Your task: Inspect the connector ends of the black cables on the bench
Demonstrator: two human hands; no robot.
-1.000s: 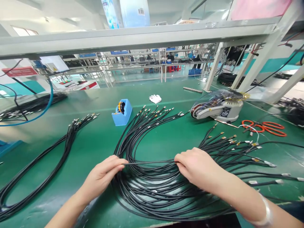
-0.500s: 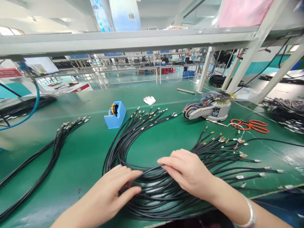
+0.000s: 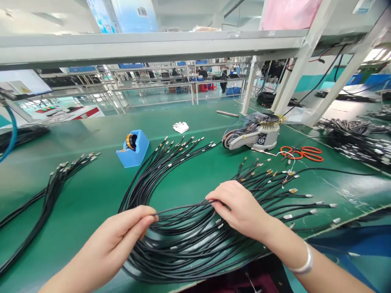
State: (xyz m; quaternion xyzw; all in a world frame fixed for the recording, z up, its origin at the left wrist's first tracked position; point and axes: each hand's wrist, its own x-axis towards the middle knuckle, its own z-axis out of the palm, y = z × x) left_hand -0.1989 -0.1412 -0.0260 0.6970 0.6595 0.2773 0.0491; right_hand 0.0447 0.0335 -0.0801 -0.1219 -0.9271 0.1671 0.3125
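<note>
A large bundle of black cables (image 3: 183,254) curves in a U on the green table, its labelled ends fanned out at the back and to the right. At the bundle's left side, my left hand (image 3: 131,234) pinches a black cable between thumb and fingers. My right hand (image 3: 235,205) pinches black cable further right, above the bundle. Between both hands a stretch of cable (image 3: 180,207) runs slightly raised over the others. Whether my right hand holds one cable or more is hard to tell.
Behind the bundle stand a blue tape dispenser (image 3: 133,150), a white glove (image 3: 181,127) and a grey tape machine (image 3: 259,136). Orange-handled scissors (image 3: 308,154) lie right. Another cable bundle (image 3: 55,191) is at left. A metal shelf beam (image 3: 152,48) crosses above.
My left hand has moved left and its thumb and fingers have closed on a cable. The cable between my hands is now stretched longer. The whole view has shifted slightly to the right.
</note>
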